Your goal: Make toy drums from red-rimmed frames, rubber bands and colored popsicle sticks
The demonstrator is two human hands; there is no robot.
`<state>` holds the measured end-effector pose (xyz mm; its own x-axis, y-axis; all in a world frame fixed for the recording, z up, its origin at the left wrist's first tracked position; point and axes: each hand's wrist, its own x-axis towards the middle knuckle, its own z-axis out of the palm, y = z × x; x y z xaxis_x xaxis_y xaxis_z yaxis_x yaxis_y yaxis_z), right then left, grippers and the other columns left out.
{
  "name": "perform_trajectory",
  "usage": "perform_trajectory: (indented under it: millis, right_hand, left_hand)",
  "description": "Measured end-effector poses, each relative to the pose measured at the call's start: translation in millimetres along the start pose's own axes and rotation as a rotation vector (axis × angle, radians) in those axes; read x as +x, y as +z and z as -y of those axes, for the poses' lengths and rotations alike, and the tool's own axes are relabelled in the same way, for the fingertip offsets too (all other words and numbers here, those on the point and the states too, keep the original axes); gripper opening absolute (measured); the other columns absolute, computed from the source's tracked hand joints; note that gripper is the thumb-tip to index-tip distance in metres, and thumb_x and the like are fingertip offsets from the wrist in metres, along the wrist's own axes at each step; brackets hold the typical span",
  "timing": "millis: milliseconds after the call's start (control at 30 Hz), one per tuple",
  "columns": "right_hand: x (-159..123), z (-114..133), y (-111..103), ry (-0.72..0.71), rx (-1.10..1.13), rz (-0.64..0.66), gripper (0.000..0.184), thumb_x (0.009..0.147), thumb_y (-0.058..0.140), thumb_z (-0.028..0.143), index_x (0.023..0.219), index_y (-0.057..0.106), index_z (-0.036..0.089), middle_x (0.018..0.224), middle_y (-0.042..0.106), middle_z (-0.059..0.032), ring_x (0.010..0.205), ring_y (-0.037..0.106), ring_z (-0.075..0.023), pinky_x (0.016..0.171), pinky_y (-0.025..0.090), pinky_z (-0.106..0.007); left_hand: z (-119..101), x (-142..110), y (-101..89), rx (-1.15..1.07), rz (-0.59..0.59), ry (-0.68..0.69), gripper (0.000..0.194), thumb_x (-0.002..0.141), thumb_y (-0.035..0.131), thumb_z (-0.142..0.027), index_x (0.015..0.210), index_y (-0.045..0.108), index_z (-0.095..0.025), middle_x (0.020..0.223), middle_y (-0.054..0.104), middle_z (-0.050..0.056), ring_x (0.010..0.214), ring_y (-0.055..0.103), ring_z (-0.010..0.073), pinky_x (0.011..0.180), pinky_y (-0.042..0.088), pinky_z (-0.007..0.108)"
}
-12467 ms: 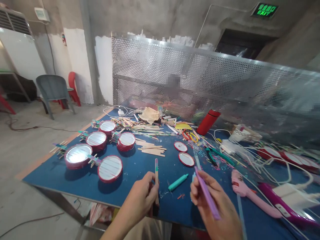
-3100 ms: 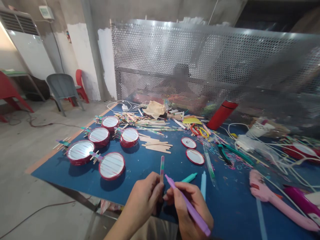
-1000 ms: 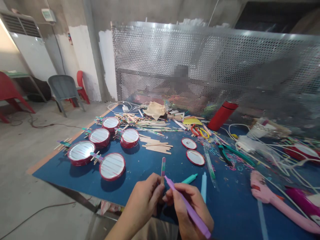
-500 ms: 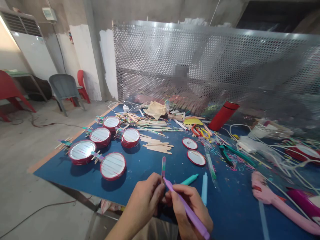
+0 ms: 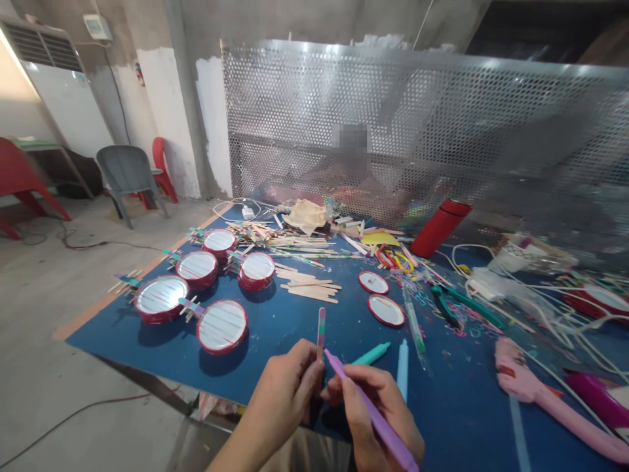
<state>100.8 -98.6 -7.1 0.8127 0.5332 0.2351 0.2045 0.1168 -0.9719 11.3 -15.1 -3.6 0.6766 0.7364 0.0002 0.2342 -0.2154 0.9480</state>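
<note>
Stick [image 5: 321, 331] with painted colour bands, held upright over the near table edge

Left hand [image 5: 285, 396] pinches its lower end with closed fingers; right hand [image 5: 376, 410] grips a purple marker [image 5: 368, 413], tip touching the stick just above those fingers. Colouring seems to be in hand; I think the next band needs a steady stick. Teal marker [image 5: 372, 353] lies just beyond on the blue table [image 5: 275, 328].
</note>
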Motion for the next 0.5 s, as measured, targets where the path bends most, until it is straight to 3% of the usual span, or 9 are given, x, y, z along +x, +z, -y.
perform_trajectory:
  millis: [133,267,500]
  right_hand:
    - [0.7,0.2,-0.4,0.005,-0.037,0.019,0.023,0.078,0.067,0.044,0.080,0.068,0.020,0.066,0.069,-0.0001,0.055,0.065,-0.0155,0.057,0.050,-0.026]
    - [1.7,2.5,-1.1,0.059,0.014,-0.062,0.026,0.081,0.064,0.047,0.081,0.064,0.020,0.060,0.066,0.0031,0.052,0.063,-0.0138,0.055,0.049,-0.025]
    - [0.9,-3.5,-0.6,-0.009,0.002,-0.057,0.028,0.081,0.065,0.047,0.084,0.064,0.019,0.062,0.066,0.0020,0.052,0.061,-0.0139,0.054,0.047,-0.025]
  left_hand:
    - [-1.7,-0.9,0.0,0.008,0.005,-0.007,0.018,0.096,0.042,-0.031,0.083,0.051,-0.022,0.052,0.052,-0.008,0.040,0.051,0.0103,0.042,0.034,0.017]
    - [-0.2,-0.9,0.1,-0.005,0.022,-0.008,0.018,0.097,0.040,-0.031,0.084,0.050,-0.022,0.058,0.059,-0.005,0.042,0.052,0.0105,0.043,0.037,0.017]
    - [-0.2,-1.0,0.5,-0.030,0.019,0.006,0.019,0.097,0.041,-0.034,0.083,0.049,-0.023,0.057,0.058,-0.005,0.041,0.051,0.0106,0.042,0.036,0.017]
